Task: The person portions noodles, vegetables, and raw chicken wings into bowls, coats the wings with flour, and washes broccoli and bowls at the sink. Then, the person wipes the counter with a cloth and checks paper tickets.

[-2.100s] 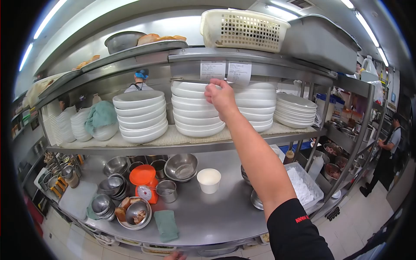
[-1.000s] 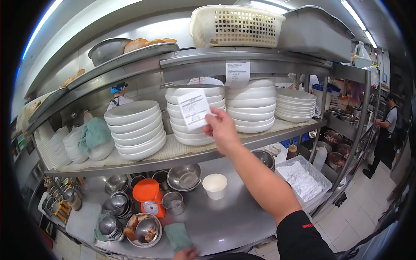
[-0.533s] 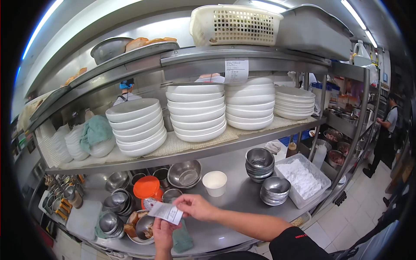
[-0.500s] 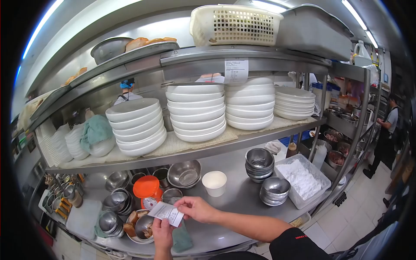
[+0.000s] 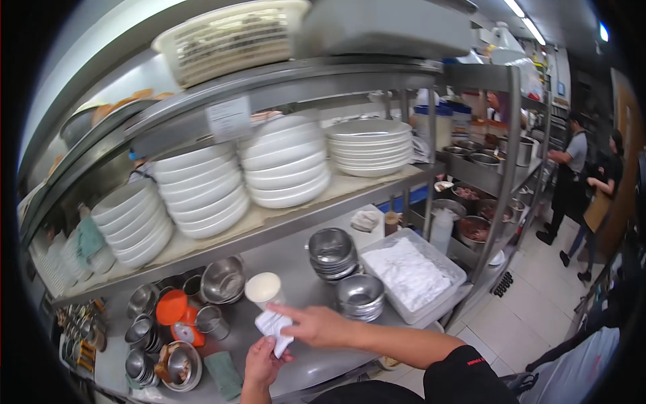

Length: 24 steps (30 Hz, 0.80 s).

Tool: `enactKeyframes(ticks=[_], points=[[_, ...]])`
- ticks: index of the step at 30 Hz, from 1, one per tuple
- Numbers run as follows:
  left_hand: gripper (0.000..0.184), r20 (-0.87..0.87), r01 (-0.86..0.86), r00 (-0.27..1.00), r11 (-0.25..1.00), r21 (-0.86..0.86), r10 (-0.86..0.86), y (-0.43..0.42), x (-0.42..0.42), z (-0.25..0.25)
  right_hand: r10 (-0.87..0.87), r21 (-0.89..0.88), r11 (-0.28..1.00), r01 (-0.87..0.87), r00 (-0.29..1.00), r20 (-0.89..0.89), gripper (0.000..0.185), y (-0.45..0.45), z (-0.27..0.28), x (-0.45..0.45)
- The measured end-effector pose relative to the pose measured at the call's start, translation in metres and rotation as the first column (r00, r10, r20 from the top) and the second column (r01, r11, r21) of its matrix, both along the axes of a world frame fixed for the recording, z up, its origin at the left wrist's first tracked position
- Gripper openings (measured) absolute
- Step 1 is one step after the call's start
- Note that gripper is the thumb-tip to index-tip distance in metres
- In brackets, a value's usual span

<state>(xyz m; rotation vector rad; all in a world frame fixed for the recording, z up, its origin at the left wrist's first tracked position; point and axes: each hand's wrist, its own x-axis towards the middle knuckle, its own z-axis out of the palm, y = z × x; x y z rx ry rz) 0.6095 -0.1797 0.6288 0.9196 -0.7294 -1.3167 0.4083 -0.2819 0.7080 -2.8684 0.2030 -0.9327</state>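
Note:
Both hands are on a small printed paper slip (image 5: 274, 328), now bent and creased, above the steel counter. My left hand (image 5: 262, 365) pinches its lower end between thumb and fingers. Coming from the right, my right hand (image 5: 317, 326) has its thumb on the slip's right side, with the index finger lying along the upper edge. Just behind the slip stands a white tub (image 5: 264, 289). A folded green cloth (image 5: 223, 375) lies left of my left hand. Farther left is a bowl of bread pieces (image 5: 193, 370) with a steel bowl (image 5: 179, 365) in it.
Steel bowl stacks (image 5: 332, 253) stand by a plastic bin of white powder (image 5: 412, 275). An orange container (image 5: 172, 308) sits on the left. Overhead, a shelf (image 5: 282, 210) carries stacked white bowls (image 5: 286, 165) and plates (image 5: 370, 148). Two people (image 5: 568, 175) stand in the right aisle.
My view has swung to the right, bringing a second person in the aisle into sight. The slip was flat with its print showing; now it is bent and creased between my hands.

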Motion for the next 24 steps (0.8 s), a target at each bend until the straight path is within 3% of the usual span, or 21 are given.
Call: enactKeyframes(ticks=[1,2,3,4,5,7,9,10,13,15,18,21,23,24], points=[[0.028,-0.024,0.057,0.998,0.998,-0.019,-0.058,-0.004,-0.012,-0.002,-0.027,0.058,0.998,0.019,0.989,0.146,0.02,-0.018,-0.01,-0.019],[0.028,-0.051,0.111,0.992,0.993,-0.041,-0.113,-0.007,-0.023,-0.003,-0.164,0.202,0.969,0.144,0.983,0.086,0.021,-0.025,0.006,-0.045],[0.03,-0.006,0.094,0.996,0.995,-0.026,-0.094,-0.009,-0.034,-0.004,-0.155,0.073,0.988,0.138,0.933,0.325,0.023,-0.051,0.003,-0.066],[0.032,0.076,0.069,0.995,0.998,0.001,-0.069,-0.011,-0.041,-0.008,-0.179,0.099,0.984,0.15,0.87,0.459,0.027,-0.076,0.005,-0.091],[0.033,0.157,0.039,0.987,0.999,0.026,-0.043,-0.012,-0.047,-0.014,-0.312,0.359,0.922,0.142,0.822,0.476,0.03,-0.082,0.026,-0.119],[0.033,0.24,-0.028,0.971,0.996,0.081,0.007,-0.007,-0.056,-0.028,-0.417,0.243,0.907,0.344,0.648,0.638,0.029,-0.124,0.057,-0.171],[0.03,0.245,-0.103,0.967,0.985,0.141,0.066,0.002,-0.064,-0.04,-0.57,0.428,0.82,0.38,0.469,0.675,0.021,-0.159,0.093,-0.214],[0.03,0.246,-0.136,0.965,0.975,0.174,0.09,0.008,-0.066,-0.051,-0.697,0.5,0.712,0.493,0.407,0.591,0.022,-0.167,0.12,-0.231],[0.03,0.274,-0.239,0.948,0.933,0.269,0.163,0.025,-0.079,-0.067,-0.529,0.366,0.811,0.457,0.303,0.793,0.04,-0.242,0.16,-0.257],[0.036,0.309,-0.238,0.94,0.923,0.303,0.141,0.038,-0.088,-0.071,-0.593,0.38,0.754,0.536,0.307,0.744,0.037,-0.265,0.191,-0.264],[0.037,0.288,-0.292,0.936,0.903,0.314,0.203,0.052,-0.096,-0.077,-0.594,0.24,0.715,0.657,0.39,0.703,0.034,-0.338,0.216,-0.273],[0.031,0.281,-0.406,0.904,0.855,0.323,0.323,0.062,-0.088,-0.092,-0.655,0.325,0.662,0.675,0.311,0.688,0.032,-0.36,0.235,-0.267],[0.031,0.276,-0.462,0.882,0.818,0.342,0.382,0.077,-0.089,-0.102,-0.853,0.02,0.423,0.906,0.391,0.347,0.031,-0.398,0.24,-0.267],[0.033,0.265,-0.464,0.882,0.813,0.352,0.389,0.092,-0.094,-0.098,-0.934,-0.174,0.288,0.942,0.316,0.165,0.03,-0.434,0.235,-0.28]])
